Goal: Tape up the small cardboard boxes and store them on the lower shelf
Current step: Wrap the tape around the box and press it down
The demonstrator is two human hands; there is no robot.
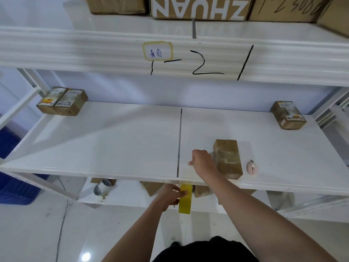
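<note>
Left hand [171,194] grips the tape roll [185,198] at 6 o'clock; right hand [203,160] presses tape onto the box [227,157] beside it. Taping underway, shelving left; 3 boxes wait behind.

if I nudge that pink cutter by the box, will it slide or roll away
The pink cutter looks small and light, so it would probably slide on the smooth white shelf. It seems to lie flat, so rolling looks unlikely.
</note>
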